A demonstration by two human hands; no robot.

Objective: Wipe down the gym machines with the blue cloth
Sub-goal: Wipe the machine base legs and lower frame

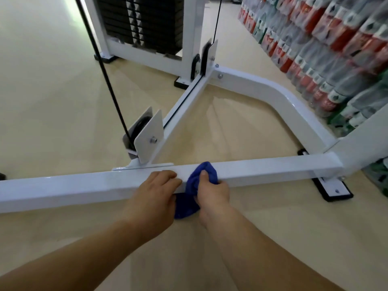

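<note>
Seemingly early: right hand (212, 191) clamped cloth (202, 170) against bar (63, 186); left hand (156, 186) rested loose on bar, holding nothing. Curved tube (283, 95), stack (142, 17) likely unwiped.

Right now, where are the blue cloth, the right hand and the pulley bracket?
blue cloth (207, 167): head view, bunched top.
right hand (212, 192): head view, its back.
pulley bracket (149, 133): head view, side plate.

One camera sits on the person's head. It looks forward and down, very near the white bar (63, 190) low in the frame.
</note>
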